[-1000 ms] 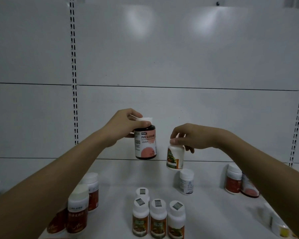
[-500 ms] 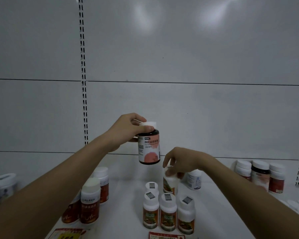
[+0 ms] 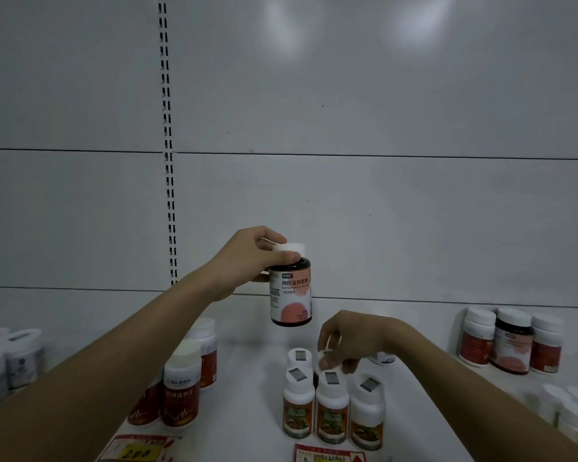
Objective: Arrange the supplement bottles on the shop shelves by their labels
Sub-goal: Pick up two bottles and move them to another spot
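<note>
White shelf panels fill the background, with a slotted upright (image 3: 168,181) running down behind and to the left of the left hand. Below lies the white shelf (image 3: 247,411) where the bottles stand.

The left hand (image 3: 247,258) is raised above the shelf, its fingers and thumb curled round the white cap of a dark bottle (image 3: 290,291) with a pink and white label; the bottle hangs upright in the air, clear of everything below it. The right hand (image 3: 351,338) is lower and to the right, well apart from the left. Its fingers curl down over the cap of a small white bottle (image 3: 324,358), most of which is hidden behind the row in front, so I cannot tell whether the fingers grip it or only touch it.

Just in front of the right hand stand three small bottles (image 3: 331,408) in a row, white-capped with orange and green labels, and a fourth (image 3: 299,356) stands behind the leftmost one. Under the left forearm stand red-labelled bottles (image 3: 181,388) with white caps. Far right of the right hand, three more bottles (image 3: 511,341) stand against the back panel, the middle one dark. At the shelf's front edge sit a price tag (image 3: 137,450) with yellow on it and another tag (image 3: 327,456) below the row of three. Pale bottles (image 3: 10,358) stand at the far left.
</note>
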The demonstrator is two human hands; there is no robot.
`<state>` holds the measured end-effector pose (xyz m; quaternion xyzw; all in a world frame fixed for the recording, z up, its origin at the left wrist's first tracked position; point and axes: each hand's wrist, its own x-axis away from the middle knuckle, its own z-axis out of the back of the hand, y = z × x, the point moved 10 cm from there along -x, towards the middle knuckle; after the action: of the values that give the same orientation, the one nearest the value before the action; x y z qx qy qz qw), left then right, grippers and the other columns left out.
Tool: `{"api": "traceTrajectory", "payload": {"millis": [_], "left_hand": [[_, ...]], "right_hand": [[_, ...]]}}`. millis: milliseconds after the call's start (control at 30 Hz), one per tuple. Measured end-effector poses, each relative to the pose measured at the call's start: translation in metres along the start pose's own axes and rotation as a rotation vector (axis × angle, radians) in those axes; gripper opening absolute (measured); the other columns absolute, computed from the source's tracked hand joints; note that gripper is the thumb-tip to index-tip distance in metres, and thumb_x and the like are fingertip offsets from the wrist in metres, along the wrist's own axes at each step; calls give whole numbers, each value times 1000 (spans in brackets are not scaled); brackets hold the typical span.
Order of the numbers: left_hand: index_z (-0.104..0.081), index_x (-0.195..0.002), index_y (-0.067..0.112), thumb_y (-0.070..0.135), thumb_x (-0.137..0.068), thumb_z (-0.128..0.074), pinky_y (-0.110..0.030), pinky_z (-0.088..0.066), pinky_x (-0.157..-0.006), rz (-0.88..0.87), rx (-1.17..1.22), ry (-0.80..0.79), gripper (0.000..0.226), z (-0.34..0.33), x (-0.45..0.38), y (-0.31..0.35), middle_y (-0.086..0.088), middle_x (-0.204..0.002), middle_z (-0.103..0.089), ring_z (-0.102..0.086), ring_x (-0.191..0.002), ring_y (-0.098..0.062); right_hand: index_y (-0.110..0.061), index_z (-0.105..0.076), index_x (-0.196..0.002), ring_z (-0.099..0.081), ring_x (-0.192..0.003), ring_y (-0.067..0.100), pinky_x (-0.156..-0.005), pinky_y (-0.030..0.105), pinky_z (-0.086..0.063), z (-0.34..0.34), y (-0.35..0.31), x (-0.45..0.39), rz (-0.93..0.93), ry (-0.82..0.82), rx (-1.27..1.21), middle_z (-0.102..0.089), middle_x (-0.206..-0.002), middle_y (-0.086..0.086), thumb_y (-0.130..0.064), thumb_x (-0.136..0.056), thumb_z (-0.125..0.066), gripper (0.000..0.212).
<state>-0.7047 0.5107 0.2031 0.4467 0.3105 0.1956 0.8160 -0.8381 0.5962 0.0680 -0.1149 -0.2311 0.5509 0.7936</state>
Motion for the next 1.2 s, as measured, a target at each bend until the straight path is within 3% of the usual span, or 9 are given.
{"api": "traceTrajectory", "payload": {"millis": [200, 333, 433, 567, 700, 800, 967, 1100, 1200], "left_hand": [[-60, -116, 13, 25, -83, -75, -37, -58, -86, 1, 5, -4, 38, -4, -2, 1, -7, -113, -66, -67, -99, -22], [-61, -114, 13, 26, -83, -76, -36, -58, -84, 1, 42, 15, 37, -2, -5, 3, -6, -111, -67, -68, -98, -21], [-62, -114, 14, 27, -84, -74, -35, -58, -82, -1, 70, 37, 36, -5, -3, 5, -7, -110, -69, -69, -97, -21], [-55, -127, 17, 31, -84, -73, -28, -58, -80, -11, 184, 118, 49, -5, 6, 5, -4, -116, -68, -69, -100, -17], [-49, -134, 24, 27, -80, -78, -34, -60, -79, 10, 210, 157, 61, -17, 28, -11, -3, -120, -65, -69, -101, -17], [-49, -134, 36, 17, -77, -81, -36, -62, -75, 13, 188, 205, 67, -17, 44, -25, -4, -117, -66, -69, -100, -19], [-52, -133, 35, 13, -78, -80, -41, -62, -75, 64, 229, 312, 66, 14, 73, -41, -7, -110, -70, -72, -94, -21], [-52, -132, 38, 15, -77, -80, -41, -61, -81, 39, 143, 354, 66, 46, 99, -39, -3, -112, -69, -70, -100, -18], [-52, -133, 36, 13, -78, -79, -36, -61, -80, 8, 92, 359, 66, 71, 118, -34, -1, -111, -69, -69, -101, -15]], "right_hand": [[-18, -54, -134, -65, -97, 16, -82, 30, -59, 15, -8, 9, 75, 66, 3, -61, -124, 4, -32, -86, -71, 53], [-26, -48, -135, -64, -108, 13, -87, 31, -58, 46, -30, 28, 293, 206, -401, -60, -127, -2, -30, -84, -74, 58], [-28, -52, -128, -67, -106, 13, -88, 31, -58, 54, -40, 35, 395, 251, -630, -66, -120, -2, -24, -83, -76, 50], [-29, -56, -119, -70, -98, 7, -81, 21, -56, 58, -41, 37, 456, 342, -735, -71, -112, -5, -22, -81, -77, 44], [-17, -56, -122, -71, -99, 16, -82, 27, -58, 56, -45, 30, 527, 342, -914, -71, -114, 5, -19, -80, -79, 48], [-19, -54, -124, -70, -102, 16, -87, 31, -58, 48, -56, 19, 538, 281, -869, -69, -117, 4, -18, -78, -80, 53], [-22, -54, -129, -68, -105, 12, -88, 32, -58, 37, -91, 11, 583, 79, -637, -66, -120, -2, -25, -81, -77, 54], [-18, -58, -128, -69, -103, 12, -88, 37, -58, 64, -130, 22, 673, 193, -690, -70, -116, 0, -43, -84, -65, 51], [-19, -62, -124, -69, -102, 11, -86, 35, -59, 68, -181, 35, 756, 249, -641, -71, -112, -1, -42, -90, -62, 41]]}}
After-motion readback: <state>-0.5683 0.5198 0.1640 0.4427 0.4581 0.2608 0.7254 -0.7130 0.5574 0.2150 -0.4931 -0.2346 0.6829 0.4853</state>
